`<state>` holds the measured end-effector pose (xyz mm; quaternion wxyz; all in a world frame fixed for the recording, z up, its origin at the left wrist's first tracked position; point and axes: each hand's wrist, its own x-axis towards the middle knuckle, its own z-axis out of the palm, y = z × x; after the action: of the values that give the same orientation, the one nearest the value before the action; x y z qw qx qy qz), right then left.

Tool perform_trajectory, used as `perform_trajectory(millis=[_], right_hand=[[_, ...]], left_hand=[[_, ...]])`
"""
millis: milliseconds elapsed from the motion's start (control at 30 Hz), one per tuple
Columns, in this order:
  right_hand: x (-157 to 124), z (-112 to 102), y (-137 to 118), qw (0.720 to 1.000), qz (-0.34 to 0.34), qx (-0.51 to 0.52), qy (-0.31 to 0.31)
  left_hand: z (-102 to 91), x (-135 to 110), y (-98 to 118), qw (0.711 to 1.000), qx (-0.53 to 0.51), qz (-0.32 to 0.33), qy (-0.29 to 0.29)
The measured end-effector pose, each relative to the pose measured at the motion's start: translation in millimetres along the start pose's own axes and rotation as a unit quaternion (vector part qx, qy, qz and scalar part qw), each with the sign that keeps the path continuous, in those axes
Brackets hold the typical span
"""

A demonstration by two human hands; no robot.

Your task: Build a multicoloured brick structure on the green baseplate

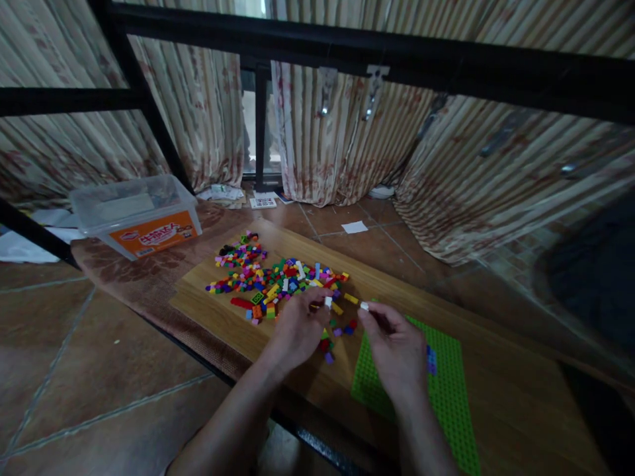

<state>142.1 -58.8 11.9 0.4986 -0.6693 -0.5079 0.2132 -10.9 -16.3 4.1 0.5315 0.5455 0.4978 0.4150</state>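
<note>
1. Head view: pinching 1 white brick [328, 302] in left hand [300, 325], near loose bricks [292, 284] on table [510, 396].
2. Gripping 1 white piece [364, 306] in right hand [397, 350], close to green baseplate [449, 396].

Green plate [451, 396] partly hidden under right hand [397, 354], near end cut off by bottom edge; blue bricks [432, 361] on it run behind that hand, count unclear; left hand [300, 327] covers part of the brick pile [278, 281]; white brick [328, 302] in left hand, other white brick [364, 306] in right, both part-covered, studs too small to count; forearms [233, 410] cut off below; dark shape [590, 284] at right edge blurred, can't identify.
</note>
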Motion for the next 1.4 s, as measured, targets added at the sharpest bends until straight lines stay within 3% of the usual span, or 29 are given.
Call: perform_trajectory(millis=[100, 233, 367, 500, 700, 933, 1400], right_hand=[[0.7, -38.2, -0.9, 0.996, 0.070, 0.030, 0.050], [2.7, -94.2, 26.2, 0.984, 0.132, -0.059, 0.102], [-0.1, -122.2, 59.3, 0.970, 0.173, -0.165, 0.037], [-3.2, -122.7, 70.3, 0.974, 0.178, -0.142, 0.000], [-0.3, -117.3, 76.2, 0.979, 0.179, -0.100, -0.009], [3.0, -107.9, 76.3, 0.983, 0.148, -0.108, -0.002], [3.5, -107.8, 78.8, 0.983, 0.180, -0.024, -0.002]], left_hand=[[7.5, -3.0, -0.2, 0.999, 0.003, 0.008, -0.038], [23.8, -9.0, -1.0, 0.996, 0.040, 0.038, -0.074], [42.7, -16.2, 0.7, 0.989, 0.081, 0.057, -0.107], [60.8, -20.9, 3.2, 0.985, 0.108, 0.033, -0.129], [74.9, -22.2, 1.2, 0.977, 0.152, 0.028, -0.145], [73.8, -18.9, -7.7, 0.975, 0.160, 0.045, -0.148], [67.5, -20.8, -0.7, 0.975, 0.169, 0.046, -0.136]])
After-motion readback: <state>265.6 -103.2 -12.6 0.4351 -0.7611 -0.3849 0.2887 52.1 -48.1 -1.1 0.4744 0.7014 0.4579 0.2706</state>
